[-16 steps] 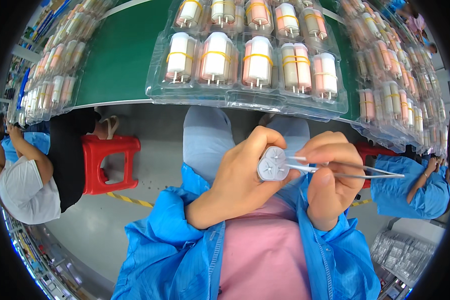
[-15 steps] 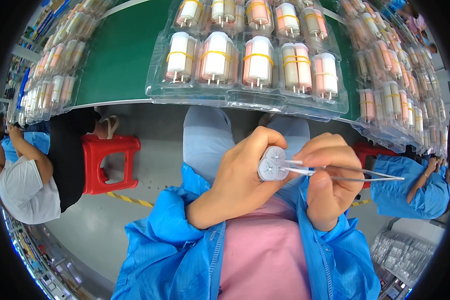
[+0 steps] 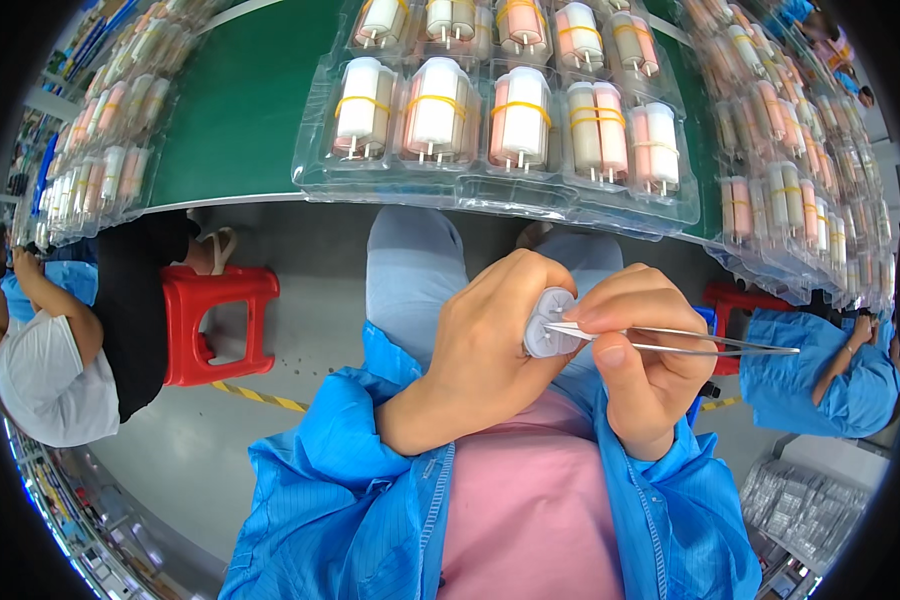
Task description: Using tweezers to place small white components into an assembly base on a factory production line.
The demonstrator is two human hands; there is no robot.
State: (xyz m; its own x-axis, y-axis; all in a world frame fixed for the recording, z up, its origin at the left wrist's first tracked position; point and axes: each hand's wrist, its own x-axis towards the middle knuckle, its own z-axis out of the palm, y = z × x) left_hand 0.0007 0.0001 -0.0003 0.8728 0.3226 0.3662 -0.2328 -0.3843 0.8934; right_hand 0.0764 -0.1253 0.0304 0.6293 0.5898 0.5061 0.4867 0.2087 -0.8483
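My left hand (image 3: pixel 490 345) is wrapped round a bundle of tubes and turns its pale grey, lobed end face (image 3: pixel 548 322) toward my right hand. The rest of the bundle is hidden in my palm. Between the thumb and fingers of my right hand (image 3: pixel 645 350) is a pair of metal tweezers (image 3: pixel 715 345). Their pale tips lie over the middle of the end face; whether they grip anything there I cannot make out. The bent end of the tweezers points right, past my knuckles.
Ahead, a clear plastic tray (image 3: pixel 410 183) with rubber-banded white and pink tube bundles (image 3: pixel 519 120) overhangs the edge of a green table (image 3: pixel 235 120). More filled trays are stacked left and right. A red stool (image 3: pixel 220 320) and co-workers are at both sides.
My right hand has moved slightly left, bringing the tweezer tips from the edge of the end face to its middle. The tips are closer together. The bundle has turned a little.
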